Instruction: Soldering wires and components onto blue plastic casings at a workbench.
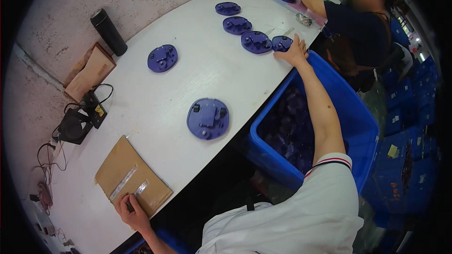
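My right arm stretches across a blue bin to the table's far right edge. There my right hand (294, 54) has its thumb and fingers closed round the near side of a purple plastic housing (281, 43), which lies on the table. Touching or nearly touching it is another purple housing (256, 42), with more in a row behind. My left hand (132, 212) rests at the near edge of a cardboard sheet (133, 175) with strips of clear tape. Its fingers are curled and pinched together, with something small and dark between them that I cannot make out.
Single purple housings lie mid-table (208, 119) and farther left (162, 58). The blue bin (263, 143) below the table edge holds many dark purple parts. A black bottle (109, 33), a black device (75, 126) and cables stand along the wall. A co-worker (360, 33) works at the far right.
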Motion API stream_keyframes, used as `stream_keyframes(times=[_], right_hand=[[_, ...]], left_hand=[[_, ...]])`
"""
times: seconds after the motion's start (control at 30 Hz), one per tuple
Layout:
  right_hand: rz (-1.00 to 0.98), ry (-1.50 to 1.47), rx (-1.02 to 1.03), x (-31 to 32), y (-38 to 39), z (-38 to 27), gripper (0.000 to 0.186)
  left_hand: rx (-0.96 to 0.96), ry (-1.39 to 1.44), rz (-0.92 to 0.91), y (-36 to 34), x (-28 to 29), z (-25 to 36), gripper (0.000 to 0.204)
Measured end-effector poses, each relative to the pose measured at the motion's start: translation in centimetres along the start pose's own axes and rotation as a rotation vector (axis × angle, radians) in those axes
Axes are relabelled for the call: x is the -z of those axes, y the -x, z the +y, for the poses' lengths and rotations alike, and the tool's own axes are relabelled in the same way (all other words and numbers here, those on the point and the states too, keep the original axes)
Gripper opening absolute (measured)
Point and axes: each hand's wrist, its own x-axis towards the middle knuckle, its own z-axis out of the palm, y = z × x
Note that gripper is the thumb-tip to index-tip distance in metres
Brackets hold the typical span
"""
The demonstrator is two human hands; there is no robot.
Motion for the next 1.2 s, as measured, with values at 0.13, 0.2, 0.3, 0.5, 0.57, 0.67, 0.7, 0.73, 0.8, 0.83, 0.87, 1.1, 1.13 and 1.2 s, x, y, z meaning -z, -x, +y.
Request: stream_keyframes(times=[0.13, 0.2, 0.3, 0.5, 0.57, 0.67, 0.7, 0.73, 0.8, 0.83, 0.87, 1.1, 1.13, 1.2], right_hand=[[-0.237, -0.145, 0.0, -1.2, -0.8, 1.0, 0.113], [-0.209, -0.142, -0.034, -0.7, 0.6, 0.0, 0.113], [-0.149, -0.135, -0.007, 0.3, 4.7, -0.7, 0.108], [-0.186, -0.246, 0.31, 2.1, 13.7, -4.8, 0.101], [-0.231, -0.315, 0.484, 1.9, 15.5, -7.0, 0.102], [-0.345, -0.38, 0.583, 2.1, 16.0, -9.5, 0.107], [-0.34, -0.464, 0.56, 2.1, 14.6, -9.8, 0.11], [-0.336, -0.55, 0.539, 2.0, 12.9, -10.3, 0.112], [-0.043, -0.272, 0.376, 1.3, 8.4, -11.0, 0.113], [-0.037, -0.269, 0.369, 0.4, 5.9, -10.7, 0.113], [-0.079, -0.154, 0.219, -0.9, 3.6, -10.0, 0.111], [-0.284, -0.284, 0.403, -3.1, 5.2, -11.1, 0.101], [-0.257, -0.315, 0.499, -3.5, 6.1, -11.9, 0.098], [-0.324, -0.464, 0.478, -1.9, 5.7, -13.4, 0.097]], left_hand=[[0.034, -0.019, -0.014, 0.1, -0.4, 0.3, 0.01], [0.041, -0.039, -0.005, 0.1, -0.3, 0.6, 0.015], [-0.001, -0.064, -0.023, 0.1, -0.7, 2.6, 0.04], [-0.324, 0.108, -0.332, 0.0, -6.5, 15.6, 0.109], [-0.374, 0.078, -0.438, -0.3, -9.0, 18.1, 0.111], [-0.364, 0.001, -0.441, -1.4, -12.4, 18.3, 0.111], [-0.361, -0.033, -0.446, -1.5, -13.2, 18.5, 0.111], [-0.357, -0.07, -0.449, -1.5, -13.8, 18.7, 0.111], [-0.356, -0.074, -0.459, -1.7, -14.2, 18.8, 0.11], [-0.351, -0.08, -0.461, -2.2, -14.4, 18.6, 0.109], [-0.346, -0.087, -0.463, -2.6, -14.5, 18.4, 0.108], [-0.25, 0.012, -0.358, -4.9, -14.9, 15.8, 0.102], [-0.256, 0.022, -0.33, -4.9, -14.9, 15.7, 0.102], [-0.266, 0.037, -0.275, -4.7, -14.8, 15.4, 0.1]])
